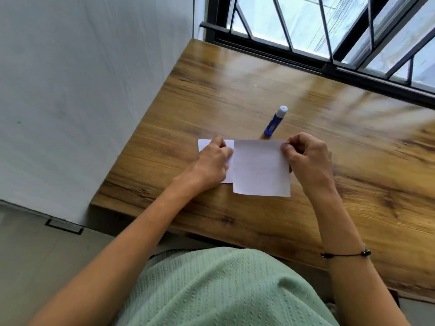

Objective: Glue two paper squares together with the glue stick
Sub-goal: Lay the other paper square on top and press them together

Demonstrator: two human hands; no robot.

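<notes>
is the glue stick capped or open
Capped: the glue stick stands on the table with its white cap on, untouched by either hand.

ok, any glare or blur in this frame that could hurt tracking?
Head view: window glare streaks the far right of the table; wide-angle bends the window bars; glue stick and top paper square stay readable, slightly soft.

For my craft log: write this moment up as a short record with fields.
papers: right paper square overlaps the edge of the left paper square
left hand: rests on the left square, grip unclear
right hand: pinches the right square's far right corner
glue stick: capped, lying on the table behind the papers, untouched
</notes>
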